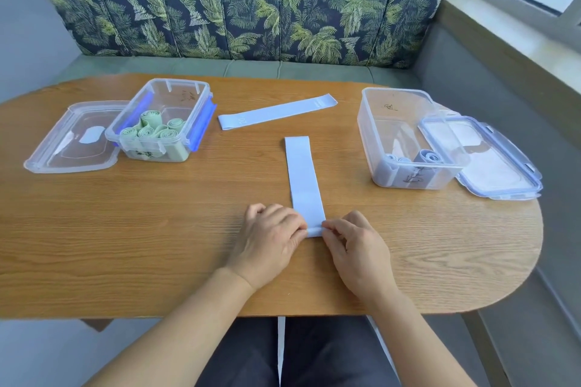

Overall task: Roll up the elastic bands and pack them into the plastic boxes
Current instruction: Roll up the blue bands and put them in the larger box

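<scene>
While my left fingers (298,227) and right fingers (330,225) pinch the near band (303,176), a second band (276,110) beyond it lies unrolled.

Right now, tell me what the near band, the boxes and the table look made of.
Near band: pale blue, matte, thin, limp; probably elastic rubber or fabric. Left box and right box: clear, glossy hard plastic; rolls show through. Table: wood-grain, satin; solid or veneer, cannot tell.

The table (125,229) was of wood with a clear grain and a matt finish, the left box (179,104) and the right box (386,132) were of transparent glossy plastic, the blue band (303,173) looked smooth and matt, and the sofa back (220,3) was of printed cloth.
</scene>
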Action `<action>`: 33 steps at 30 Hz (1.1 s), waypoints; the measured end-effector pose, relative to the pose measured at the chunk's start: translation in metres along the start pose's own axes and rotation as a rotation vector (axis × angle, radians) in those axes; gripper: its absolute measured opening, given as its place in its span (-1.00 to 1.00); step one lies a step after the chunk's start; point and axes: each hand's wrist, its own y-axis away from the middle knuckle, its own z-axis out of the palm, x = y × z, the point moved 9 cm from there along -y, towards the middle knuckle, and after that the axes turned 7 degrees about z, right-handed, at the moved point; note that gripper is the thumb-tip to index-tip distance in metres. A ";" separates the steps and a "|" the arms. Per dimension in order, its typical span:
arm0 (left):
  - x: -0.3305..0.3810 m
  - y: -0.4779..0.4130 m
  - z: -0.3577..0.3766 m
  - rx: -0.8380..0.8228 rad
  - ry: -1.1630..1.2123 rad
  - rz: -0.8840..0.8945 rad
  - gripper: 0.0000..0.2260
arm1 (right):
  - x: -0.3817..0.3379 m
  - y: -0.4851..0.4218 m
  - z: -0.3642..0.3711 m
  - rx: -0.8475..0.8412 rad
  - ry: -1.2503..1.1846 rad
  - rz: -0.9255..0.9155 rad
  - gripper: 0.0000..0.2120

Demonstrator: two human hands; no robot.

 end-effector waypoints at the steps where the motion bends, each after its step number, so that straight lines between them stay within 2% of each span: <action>1: -0.002 -0.001 -0.001 0.016 0.023 -0.013 -0.78 | 0.001 0.000 0.000 0.005 -0.001 0.001 -0.84; 7: -0.005 -0.007 -0.003 0.060 0.011 0.050 -0.80 | 0.003 -0.005 0.000 0.037 -0.026 0.027 -0.87; 13: -0.004 -0.011 -0.004 0.048 -0.023 0.082 -0.77 | -0.003 -0.001 0.002 0.015 -0.023 -0.063 -0.85; 17: -0.008 -0.009 -0.005 -0.016 0.029 -0.008 -0.80 | -0.002 -0.007 0.004 -0.014 -0.013 -0.032 -0.87; 20: -0.016 -0.006 -0.001 -0.082 0.142 -0.151 -0.70 | 0.000 -0.010 0.006 -0.055 0.003 0.006 -0.85; 26: -0.020 -0.010 0.002 -0.081 0.110 -0.158 -0.94 | 0.000 -0.014 0.008 -0.091 0.020 0.021 -0.81; 33: -0.018 -0.014 -0.002 -0.021 0.034 -0.081 -0.75 | -0.003 -0.016 0.006 -0.070 0.004 -0.012 -0.83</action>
